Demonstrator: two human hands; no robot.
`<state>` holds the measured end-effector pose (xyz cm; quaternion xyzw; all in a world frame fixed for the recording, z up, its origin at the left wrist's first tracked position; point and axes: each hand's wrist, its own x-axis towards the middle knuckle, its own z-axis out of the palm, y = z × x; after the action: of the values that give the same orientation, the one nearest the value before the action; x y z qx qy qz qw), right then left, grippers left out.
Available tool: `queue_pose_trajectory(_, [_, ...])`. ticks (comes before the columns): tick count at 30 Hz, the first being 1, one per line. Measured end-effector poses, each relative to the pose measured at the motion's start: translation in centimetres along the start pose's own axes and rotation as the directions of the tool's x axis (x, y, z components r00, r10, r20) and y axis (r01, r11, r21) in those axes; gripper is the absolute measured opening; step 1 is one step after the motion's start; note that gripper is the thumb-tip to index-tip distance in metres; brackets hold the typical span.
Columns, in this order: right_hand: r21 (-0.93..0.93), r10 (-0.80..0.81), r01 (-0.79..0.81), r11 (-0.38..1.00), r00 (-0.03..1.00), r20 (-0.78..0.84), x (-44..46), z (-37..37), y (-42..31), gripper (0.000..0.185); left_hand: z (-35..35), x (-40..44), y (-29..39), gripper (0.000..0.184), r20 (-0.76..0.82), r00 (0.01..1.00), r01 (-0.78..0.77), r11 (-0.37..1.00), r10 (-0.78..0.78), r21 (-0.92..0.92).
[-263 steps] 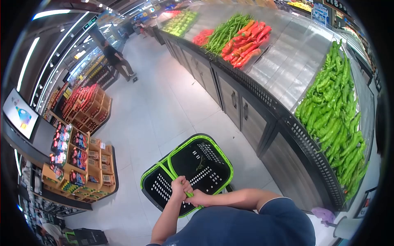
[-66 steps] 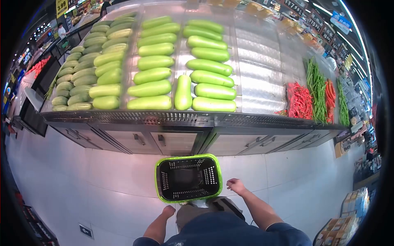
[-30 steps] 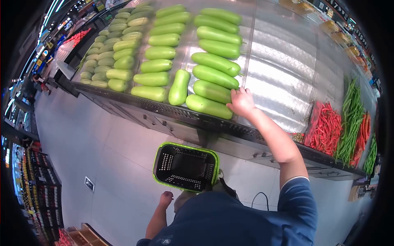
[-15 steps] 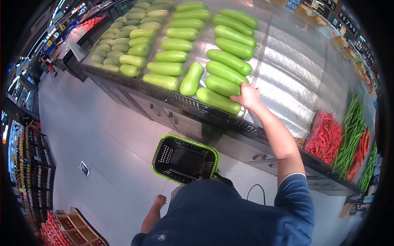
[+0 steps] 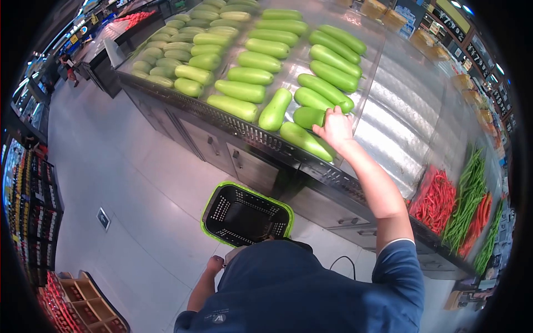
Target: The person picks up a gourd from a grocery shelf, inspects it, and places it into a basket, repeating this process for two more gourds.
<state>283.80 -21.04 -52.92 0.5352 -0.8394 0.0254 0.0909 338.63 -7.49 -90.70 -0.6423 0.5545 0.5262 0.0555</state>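
Left hand [image 5: 215, 264] hangs low, fingers curled, can't tell how tightly or if it's got anything; basket [image 5: 241, 213] sits below the stand; gourd [image 5: 308, 117] lies second from the front, right hand [image 5: 336, 130] part-curled round its end; smooth skin plus an end-only grip could mean a slip, imo.

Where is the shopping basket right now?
In the head view, the basket is on the floor, in front of the vegetable counter and just beyond the person's torso, up and to the right of the left hand.
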Motion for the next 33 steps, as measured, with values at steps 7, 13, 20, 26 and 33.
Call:
queue_pose_trajectory(7, [0.063,-0.050,0.054,0.997,0.996,-0.067,1.1,-0.6,-1.6,0.052,-1.7,2.3,-1.0,0.020,0.061,0.991,0.135,0.955,-0.123,-0.265])
queue_pose_trajectory(13, [0.198,-0.001,0.025,0.980,0.993,-0.116,1.0,-1.0,-1.7,0.059,-2.2,3.3,-0.4,0.020,0.071,0.992,0.122,0.958,-0.107,-0.259])
queue_pose_trajectory(20, [0.297,-0.028,0.069,0.952,0.990,-0.139,1.4,-1.8,0.0,0.064,-1.8,4.0,1.2,0.020,0.099,0.991,0.118,0.955,-0.094,-0.271])
queue_pose_trajectory(26, [0.285,-0.182,0.203,0.937,0.978,-0.098,-0.3,-3.1,-0.6,0.063,-1.5,5.0,3.2,0.024,0.130,0.991,0.047,0.967,-0.015,-0.251])
queue_pose_trajectory(33, [0.324,-0.213,0.262,0.909,0.960,-0.179,-3.0,-2.7,0.8,0.063,-2.2,4.0,12.8,0.024,0.121,0.978,-0.127,0.944,0.171,-0.304])
